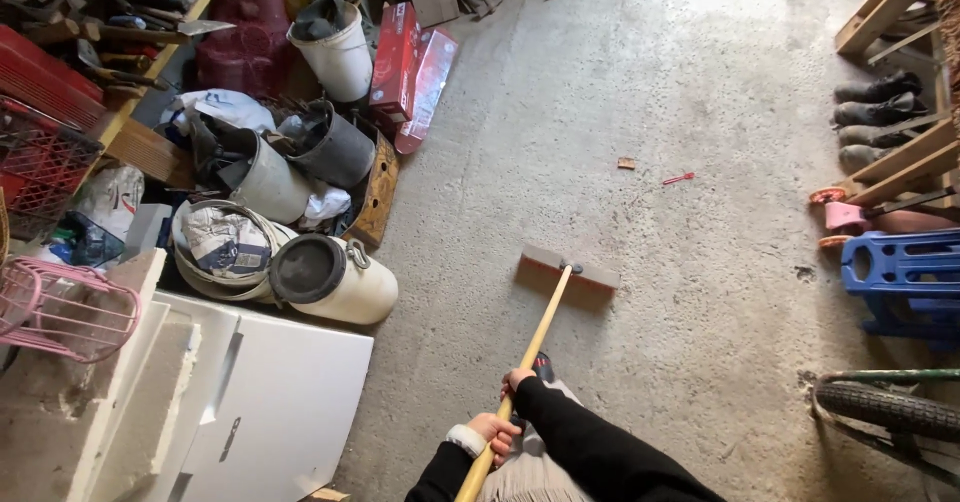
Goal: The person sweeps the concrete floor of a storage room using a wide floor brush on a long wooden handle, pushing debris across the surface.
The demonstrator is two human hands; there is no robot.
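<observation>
Broom [545,317] head rests mid-floor [700,112], handle angled back to both hands. Right hand [518,380] grip and left hand [495,432] grip wrapped tight around handle. Sweep stroke underway; debris ahead suggests pushing forward next.

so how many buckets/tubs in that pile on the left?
4 clear: white bucket at the top, dark one tipped below it, grey one beside that, white lidded drum lying nearest the broom. Clutter may hide more.
</observation>
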